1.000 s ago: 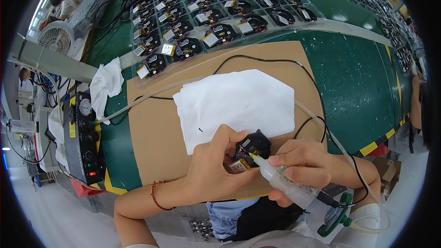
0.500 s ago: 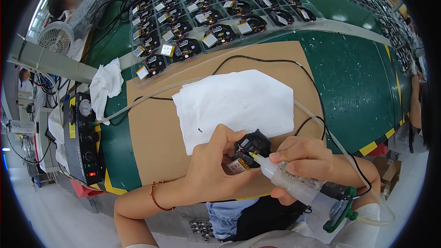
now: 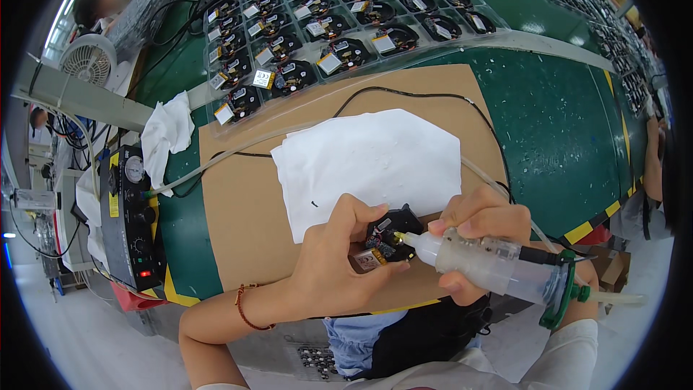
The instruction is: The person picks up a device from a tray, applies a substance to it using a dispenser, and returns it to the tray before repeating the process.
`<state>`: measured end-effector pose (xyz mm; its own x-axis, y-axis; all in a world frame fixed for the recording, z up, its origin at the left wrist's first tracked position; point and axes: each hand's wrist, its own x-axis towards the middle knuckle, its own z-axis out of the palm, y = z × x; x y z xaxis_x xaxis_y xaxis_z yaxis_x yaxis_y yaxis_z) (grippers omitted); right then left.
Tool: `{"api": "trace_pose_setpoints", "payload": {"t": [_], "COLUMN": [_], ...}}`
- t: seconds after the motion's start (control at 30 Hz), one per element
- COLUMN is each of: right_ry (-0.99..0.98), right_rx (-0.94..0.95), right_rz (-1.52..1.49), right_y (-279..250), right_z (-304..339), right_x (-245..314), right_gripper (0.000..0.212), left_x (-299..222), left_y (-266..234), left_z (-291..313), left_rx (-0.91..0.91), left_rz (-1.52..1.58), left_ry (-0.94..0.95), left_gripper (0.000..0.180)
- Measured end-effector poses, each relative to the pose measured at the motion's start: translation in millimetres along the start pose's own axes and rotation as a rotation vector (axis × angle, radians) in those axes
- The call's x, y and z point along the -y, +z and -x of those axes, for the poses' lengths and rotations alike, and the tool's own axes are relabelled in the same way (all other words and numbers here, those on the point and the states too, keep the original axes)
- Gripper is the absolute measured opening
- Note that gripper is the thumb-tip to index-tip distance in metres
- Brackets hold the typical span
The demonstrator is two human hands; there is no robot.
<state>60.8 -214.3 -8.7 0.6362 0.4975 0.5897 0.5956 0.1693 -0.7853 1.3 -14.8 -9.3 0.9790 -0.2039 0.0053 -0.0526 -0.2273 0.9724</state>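
Between its thumb and fingers my left hand (image 3: pixel 328 263) grips a small black round electronic assembly (image 3: pixel 388 230). A silver battery (image 3: pixel 368 260) with yellow tape hangs from the assembly's near side, next to my palm. My right hand (image 3: pixel 491 227) is wrapped round a translucent dispensing syringe (image 3: pixel 476 266) with a white nozzle and a green end clamp. The syringe lies nearly level, its yellowish tip at the inside of the assembly; whether it touches cannot be made out. Below both hands' work lies the cardboard sheet, with a white cloth (image 3: pixel 372 162) just beyond.
A clear compartment tray (image 3: pixel 317 54) of similar black assemblies stands at the back. A black dispenser box (image 3: pixel 128 217) with gauge and knobs is at left, its hose crossing the cardboard (image 3: pixel 245 224). A crumpled white cloth (image 3: pixel 167 130) and a fan (image 3: pixel 88 60) are farther left.
The syringe has swung to a flatter angle, its back end moving right and up with my right hand. Its tip has shifted slightly over the assembly. My left hand stays almost still.
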Motion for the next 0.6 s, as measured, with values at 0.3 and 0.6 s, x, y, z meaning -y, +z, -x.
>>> {"api": "trace_pose_setpoints", "payload": {"t": [0.3, 0.6], "right_ry": [0.012, 0.025], "right_rx": [0.05, 0.061], "right_rz": [0.013, -0.022], "right_y": [-4.5, -8.1], "right_z": [-3.4, -4.0], "right_x": [-2.0, -4.8], "right_gripper": [0.054, 0.053], "left_x": [-2.4, -3.6], "left_y": [-0.8, -4.2], "left_z": [-1.8, -1.8], "left_rx": [0.016, 0.048], "left_rz": [0.118, 0.117], "left_ry": [-0.069, -0.132], "left_gripper": [0.053, 0.053]}}
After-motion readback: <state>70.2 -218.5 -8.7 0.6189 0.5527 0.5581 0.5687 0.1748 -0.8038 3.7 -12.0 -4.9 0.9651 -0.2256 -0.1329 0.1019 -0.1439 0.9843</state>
